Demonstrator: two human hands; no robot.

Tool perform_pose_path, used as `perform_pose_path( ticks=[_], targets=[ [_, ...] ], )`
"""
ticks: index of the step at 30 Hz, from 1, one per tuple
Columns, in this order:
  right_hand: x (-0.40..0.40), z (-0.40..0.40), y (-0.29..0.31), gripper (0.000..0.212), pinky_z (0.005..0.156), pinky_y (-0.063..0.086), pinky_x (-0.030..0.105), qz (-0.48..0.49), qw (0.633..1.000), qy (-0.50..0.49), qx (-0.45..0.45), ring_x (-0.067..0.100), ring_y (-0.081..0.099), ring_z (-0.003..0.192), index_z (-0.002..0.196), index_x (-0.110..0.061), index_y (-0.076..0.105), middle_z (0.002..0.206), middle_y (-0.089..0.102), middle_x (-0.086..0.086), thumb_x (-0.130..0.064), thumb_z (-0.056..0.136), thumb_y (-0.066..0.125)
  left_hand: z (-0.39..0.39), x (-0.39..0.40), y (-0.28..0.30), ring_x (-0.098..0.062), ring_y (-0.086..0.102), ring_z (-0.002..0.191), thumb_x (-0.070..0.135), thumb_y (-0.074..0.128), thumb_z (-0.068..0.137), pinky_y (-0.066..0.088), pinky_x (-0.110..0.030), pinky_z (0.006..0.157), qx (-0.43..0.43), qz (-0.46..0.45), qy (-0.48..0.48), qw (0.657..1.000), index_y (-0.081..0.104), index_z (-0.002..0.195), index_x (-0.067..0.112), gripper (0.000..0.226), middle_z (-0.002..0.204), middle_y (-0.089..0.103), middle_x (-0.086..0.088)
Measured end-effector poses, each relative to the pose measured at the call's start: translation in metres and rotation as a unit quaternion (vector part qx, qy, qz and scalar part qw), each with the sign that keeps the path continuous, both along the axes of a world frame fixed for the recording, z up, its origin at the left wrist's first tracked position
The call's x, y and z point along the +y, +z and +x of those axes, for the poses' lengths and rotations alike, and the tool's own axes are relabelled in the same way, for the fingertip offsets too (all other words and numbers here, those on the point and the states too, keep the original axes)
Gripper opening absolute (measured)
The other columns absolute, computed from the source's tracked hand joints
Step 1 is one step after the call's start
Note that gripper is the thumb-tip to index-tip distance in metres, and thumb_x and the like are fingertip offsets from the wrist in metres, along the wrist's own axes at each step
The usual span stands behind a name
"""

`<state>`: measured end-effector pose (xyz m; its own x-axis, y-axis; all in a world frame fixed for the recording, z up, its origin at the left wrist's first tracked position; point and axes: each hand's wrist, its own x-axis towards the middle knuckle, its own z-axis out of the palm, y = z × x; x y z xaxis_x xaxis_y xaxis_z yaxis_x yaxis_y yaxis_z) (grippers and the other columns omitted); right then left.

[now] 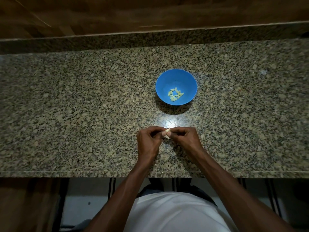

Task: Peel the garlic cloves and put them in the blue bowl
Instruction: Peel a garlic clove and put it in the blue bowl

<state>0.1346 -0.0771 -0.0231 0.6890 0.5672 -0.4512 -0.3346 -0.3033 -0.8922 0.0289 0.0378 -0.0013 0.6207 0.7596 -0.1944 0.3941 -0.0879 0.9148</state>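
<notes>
A speckled granite counter [83,106] runs under a wooden wall. Near its front edge, one garlic clove [167,132] is pinched between the left hand [148,141] and right hand [183,138], fingers curled round it. Beyond, mid-counter, one blue bowl [176,77] holds about ten peeled cloves [175,95].

Home kitchen, speckled granite counter [83,106] with a raised granite back ledge [100,42], dark wood panelling [100,14] behind it, small blue plastic bowl [167,79] of peeled garlic cloves [175,95], dim indoor light, pale tiled floor [80,201] below the counter's edge
</notes>
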Motion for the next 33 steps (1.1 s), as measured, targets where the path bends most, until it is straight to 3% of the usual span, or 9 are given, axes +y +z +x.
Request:
perform_pose_path(
  ticks=[4, 8, 10, 13, 16, 20, 24, 33],
  targets=[
    [0.001, 0.006, 0.003, 0.016, 0.08, 0.062, 0.032, -0.02, 0.998, 0.006, 0.054, 0.022, 0.078, 0.089, 0.099, -0.006, 0.084, 0.092, 0.082, 0.009, -0.009, 0.083, 0.087, -0.002, 0.004, -0.003, -0.003, 0.074, 0.078, 0.001, 0.079, 0.086, 0.058, -0.017, 0.07, -0.003, -0.004, -0.026, 1.0, 0.084, 0.091, 0.013, 0.014, 0.083, 0.079, 0.008],
    [0.001, 0.01, 0.007, 0.009, 0.066, 0.058, 0.024, -0.031, 0.993, 0.002, 0.111, 0.016, 0.073, 0.076, 0.092, -0.009, 0.083, 0.087, 0.081, 0.007, -0.005, 0.084, 0.085, -0.002, 0.008, -0.006, -0.008, 0.076, 0.083, -0.001, 0.079, 0.087, 0.061, -0.023, 0.076, -0.013, -0.02, -0.05, 0.998, 0.083, 0.093, 0.01, 0.013, 0.087, 0.08, 0.005],
    [0.0, 0.011, 0.008, 0.011, 0.064, 0.059, 0.026, -0.029, 0.99, 0.004, 0.135, 0.018, 0.073, 0.077, 0.096, -0.003, 0.082, 0.093, 0.08, 0.013, -0.002, 0.085, 0.083, -0.002, 0.011, -0.008, -0.011, 0.076, 0.085, -0.002, 0.079, 0.086, 0.061, -0.025, 0.078, -0.019, -0.036, -0.064, 0.997, 0.083, 0.093, 0.008, 0.012, 0.088, 0.08, 0.003],
    [-0.003, 0.013, 0.006, 0.018, 0.074, 0.065, 0.034, -0.016, 0.987, 0.002, 0.158, 0.028, 0.075, 0.089, 0.105, 0.005, 0.079, 0.104, 0.078, 0.023, 0.001, 0.087, 0.081, -0.004, 0.015, -0.009, -0.014, 0.076, 0.088, 0.0, 0.079, 0.087, 0.061, -0.026, 0.08, -0.024, -0.063, -0.093, 0.993, 0.081, 0.095, 0.007, 0.01, 0.09, 0.08, 0.001],
    [-0.009, 0.014, 0.006, 0.017, 0.083, 0.064, 0.042, -0.019, 0.995, 0.037, 0.092, 0.033, 0.075, 0.094, 0.104, -0.001, 0.08, 0.101, 0.079, 0.02, -0.002, 0.087, 0.082, -0.005, 0.02, -0.008, -0.018, 0.076, 0.093, 0.003, 0.079, 0.089, 0.061, -0.029, 0.084, -0.018, -0.093, -0.138, 0.986, 0.078, 0.099, 0.006, 0.011, 0.095, 0.079, -0.004],
    [-0.012, 0.014, 0.016, 0.02, 0.068, 0.061, 0.031, 0.037, 0.995, 0.072, 0.06, 0.024, 0.073, 0.083, 0.11, -0.006, 0.079, 0.097, 0.076, 0.025, -0.005, 0.09, 0.081, -0.007, 0.023, -0.004, -0.019, 0.074, 0.094, 0.005, 0.079, 0.09, 0.06, -0.03, 0.085, -0.021, -0.146, -0.144, 0.979, 0.073, 0.105, 0.002, 0.016, 0.102, 0.077, -0.012],
    [-0.011, 0.016, 0.023, 0.018, 0.064, 0.056, 0.026, 0.054, 0.994, 0.091, 0.032, 0.015, 0.071, 0.076, 0.108, -0.009, 0.081, 0.098, 0.078, 0.019, -0.012, 0.09, 0.082, -0.01, 0.019, 0.0, -0.02, 0.075, 0.099, 0.005, 0.078, 0.09, 0.059, -0.03, 0.087, -0.036, -0.186, -0.104, 0.976, 0.071, 0.108, -0.002, 0.02, 0.11, 0.076, -0.013],
    [-0.014, 0.028, 0.029, 0.03, 0.082, 0.064, 0.035, 0.026, 0.986, 0.162, -0.013, 0.019, 0.079, 0.087, 0.102, -0.015, 0.085, 0.093, 0.082, 0.0, -0.031, 0.078, 0.092, -0.013, 0.012, 0.006, -0.019, 0.073, 0.098, 0.01, 0.081, 0.088, 0.059, -0.031, 0.088, -0.034, -0.179, -0.108, 0.977, 0.069, 0.101, -0.001, 0.02, 0.101, 0.075, -0.006]
  ],
)
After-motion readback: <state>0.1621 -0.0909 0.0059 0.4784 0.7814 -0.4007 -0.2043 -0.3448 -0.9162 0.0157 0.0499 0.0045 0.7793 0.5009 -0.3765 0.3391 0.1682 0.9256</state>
